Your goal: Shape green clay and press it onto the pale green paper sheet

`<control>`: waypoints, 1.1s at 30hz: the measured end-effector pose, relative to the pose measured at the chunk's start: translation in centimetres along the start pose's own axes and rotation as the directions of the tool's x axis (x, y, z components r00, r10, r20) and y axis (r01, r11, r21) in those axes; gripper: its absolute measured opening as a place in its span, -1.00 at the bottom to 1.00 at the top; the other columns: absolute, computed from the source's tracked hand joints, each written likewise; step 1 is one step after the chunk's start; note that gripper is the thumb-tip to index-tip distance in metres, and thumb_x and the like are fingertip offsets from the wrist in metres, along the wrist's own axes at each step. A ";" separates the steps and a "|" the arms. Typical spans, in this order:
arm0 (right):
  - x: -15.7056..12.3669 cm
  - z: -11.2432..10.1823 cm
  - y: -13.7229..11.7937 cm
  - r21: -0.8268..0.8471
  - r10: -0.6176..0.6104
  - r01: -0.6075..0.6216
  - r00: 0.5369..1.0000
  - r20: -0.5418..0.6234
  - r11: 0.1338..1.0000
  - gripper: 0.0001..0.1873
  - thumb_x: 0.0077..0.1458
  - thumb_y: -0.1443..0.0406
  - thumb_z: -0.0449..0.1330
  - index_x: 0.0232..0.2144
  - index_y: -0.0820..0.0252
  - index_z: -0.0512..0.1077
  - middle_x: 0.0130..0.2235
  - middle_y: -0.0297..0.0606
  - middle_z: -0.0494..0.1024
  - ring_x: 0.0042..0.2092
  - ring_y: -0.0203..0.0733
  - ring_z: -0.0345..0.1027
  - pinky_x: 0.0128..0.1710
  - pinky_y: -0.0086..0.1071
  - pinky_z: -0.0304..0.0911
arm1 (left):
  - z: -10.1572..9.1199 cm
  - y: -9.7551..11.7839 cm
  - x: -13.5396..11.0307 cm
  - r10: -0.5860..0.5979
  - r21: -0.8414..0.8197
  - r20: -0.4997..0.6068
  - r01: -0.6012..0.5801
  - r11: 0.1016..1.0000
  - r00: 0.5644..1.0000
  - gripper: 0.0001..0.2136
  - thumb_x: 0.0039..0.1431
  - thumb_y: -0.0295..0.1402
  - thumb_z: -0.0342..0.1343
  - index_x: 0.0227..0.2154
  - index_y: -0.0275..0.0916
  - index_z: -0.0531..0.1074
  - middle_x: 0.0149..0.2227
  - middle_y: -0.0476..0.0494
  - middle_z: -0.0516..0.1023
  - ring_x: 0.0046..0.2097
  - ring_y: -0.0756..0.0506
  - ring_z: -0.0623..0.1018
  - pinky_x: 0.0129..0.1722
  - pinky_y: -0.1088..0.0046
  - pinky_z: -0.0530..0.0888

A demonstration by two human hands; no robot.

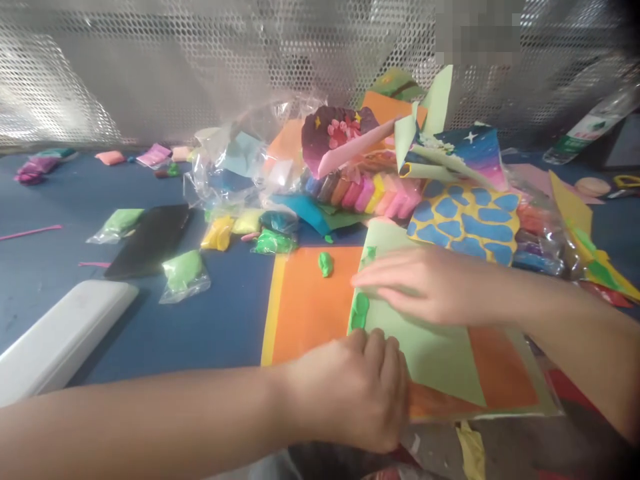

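While the right hand (420, 283) is lying flat on a pale green card (425, 357) with its fingers spread, their tips reaching towards the card's left edge, the left hand (357, 393) is curling over the card's lower edge, knuckles up and fingers close together. Whether it is pinching the card I cannot tell, as the thumb is out of sight. The card is resting across an orange sheet (310, 300) on a blue mat (150, 333). So far, a green clay strip (359, 311) is sticking along the card's left edge, just above the left hand, and a green fleck (371, 252) is sitting near its top corner. A green clay lump (325, 264) is lying on the orange sheet just beside the card. Most of the card is remaining bare. Beyond it, a yellow card with blue patches (463, 223) is leaning against a heap of clay sticks (350, 193), while bagged green clay (183, 273) is lying to the left.
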State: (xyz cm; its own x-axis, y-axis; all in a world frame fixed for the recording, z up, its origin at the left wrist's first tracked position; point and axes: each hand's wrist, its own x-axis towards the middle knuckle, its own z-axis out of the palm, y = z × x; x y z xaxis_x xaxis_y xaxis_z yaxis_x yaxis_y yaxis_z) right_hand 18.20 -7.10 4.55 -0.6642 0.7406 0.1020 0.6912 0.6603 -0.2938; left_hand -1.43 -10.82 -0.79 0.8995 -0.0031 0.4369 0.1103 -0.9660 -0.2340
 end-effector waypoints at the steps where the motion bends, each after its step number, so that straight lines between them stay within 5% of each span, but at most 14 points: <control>1: -0.7 0.4 -0.4 -0.003 -0.018 0.018 1.000 0.023 1.000 -0.62 0.19 0.36 0.02 -0.03 -0.01 0.49 -0.03 -0.39 0.57 0.02 -0.13 0.41 0.05 -0.21 0.30 | 0.2 0.3 0.1 -0.009 0.027 0.002 0.009 1.000 1.000 -0.82 0.18 -0.42 0.01 -0.37 -0.34 0.51 -0.42 -0.31 0.56 -0.37 -0.13 0.54 -0.40 0.31 0.53; 7: -3.7 4.1 -0.8 -0.111 -0.082 0.080 0.996 -0.019 0.991 -0.61 0.22 0.17 0.07 0.09 -0.01 0.39 0.29 -0.20 0.19 0.32 0.07 -0.04 0.24 0.06 0.04 | 0.6 2.6 0.5 -0.120 0.159 0.010 0.117 0.980 0.993 -0.61 0.24 -0.27 -0.09 -0.25 -0.50 0.54 -0.35 -0.43 0.59 -0.31 -0.27 0.60 -0.33 0.14 0.57; 12: -4.4 5.7 -0.1 -0.082 -0.049 0.049 0.999 0.004 0.995 -0.52 0.22 0.05 0.05 0.17 -0.11 0.28 0.37 -0.19 -0.08 0.36 0.21 -0.29 0.23 0.21 -0.08 | 1.4 3.7 0.1 -0.139 0.214 -0.009 0.138 0.967 0.990 -0.51 0.29 -0.16 -0.14 -0.20 -0.53 0.52 -0.31 -0.42 0.60 -0.24 -0.30 0.61 -0.27 0.16 0.59; 16: -4.4 5.8 0.0 -0.076 0.003 -0.003 1.000 -0.003 0.997 -0.48 0.17 0.01 0.09 0.17 -0.17 0.27 0.38 -0.24 -0.13 0.35 0.31 -0.30 0.20 0.33 -0.18 | 1.8 3.8 -0.1 -0.174 0.168 0.000 0.171 0.971 0.985 -0.54 0.27 -0.17 -0.11 -0.19 -0.51 0.52 -0.27 -0.43 0.59 -0.22 -0.27 0.61 -0.22 0.20 0.59; 21: -4.3 5.7 -0.2 -0.094 0.047 -0.048 0.999 -0.012 0.994 -0.49 0.17 -0.01 0.07 0.17 -0.19 0.27 0.37 -0.24 -0.10 0.35 0.32 -0.29 0.18 0.38 -0.20 | 2.1 4.1 -0.9 -0.261 0.055 0.046 0.259 0.964 0.964 -0.63 0.21 -0.14 -0.02 -0.12 -0.26 0.54 -0.23 -0.38 0.61 -0.19 -0.27 0.61 -0.24 0.23 0.62; 27: -4.2 5.7 -0.2 -0.115 0.112 -0.115 0.993 -0.036 0.987 -0.48 0.18 -0.01 0.06 0.17 -0.18 0.26 0.36 -0.29 -0.07 0.35 0.32 -0.27 0.19 0.38 -0.21 | 2.5 4.8 -1.6 -0.360 -0.048 0.085 0.365 0.930 0.929 -0.59 0.23 -0.18 -0.04 -0.01 -0.34 0.45 -0.11 -0.42 0.57 -0.13 -0.29 0.60 -0.26 0.20 0.61; 33: -4.1 5.9 0.0 -0.131 0.147 -0.152 0.988 -0.047 0.980 -0.42 0.16 -0.05 0.06 0.20 -0.15 0.22 0.37 -0.27 -0.09 0.35 0.32 -0.28 0.19 0.38 -0.20 | 2.4 4.7 -1.6 -0.321 0.008 0.075 0.321 0.947 0.944 -0.60 0.24 -0.18 -0.05 0.00 -0.31 0.46 -0.09 -0.41 0.57 -0.11 -0.29 0.59 -0.29 0.20 0.61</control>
State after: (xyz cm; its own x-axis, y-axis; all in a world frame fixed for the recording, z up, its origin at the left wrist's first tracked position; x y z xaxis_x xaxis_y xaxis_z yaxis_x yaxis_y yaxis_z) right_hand 19.25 -10.93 -1.42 -0.5413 0.8346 0.1021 0.8153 0.5507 -0.1791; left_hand -1.28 -14.69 -4.69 0.8454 0.3265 0.4227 0.3970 -0.9136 -0.0884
